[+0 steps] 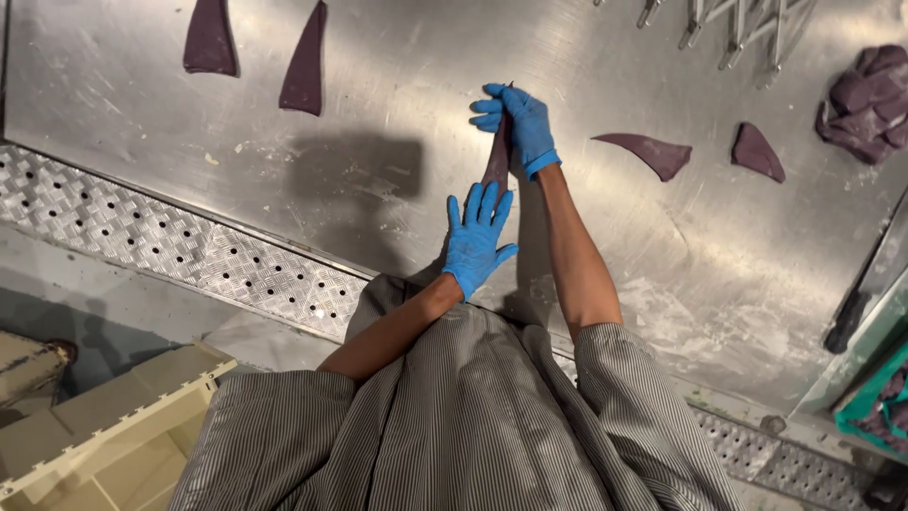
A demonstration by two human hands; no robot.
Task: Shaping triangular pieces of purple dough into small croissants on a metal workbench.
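Observation:
Both my hands wear blue gloves over a steel worktable (397,76). My right hand (518,121) is closed on the far tip of a long purple dough triangle (497,161), stretching it away from me. My left hand (476,237) lies flat with fingers spread, pressing on the near wide end of that same dough piece. Most of the dough strip is hidden between the two hands.
Other purple dough triangles lie at the far left (209,38) (305,64) and at the right (651,151) (757,151). A heap of purple dough (868,99) sits far right. A metal cutter rack (738,24) lies at the top. A beige crate (104,435) stands low left, beyond the perforated table edge (189,246).

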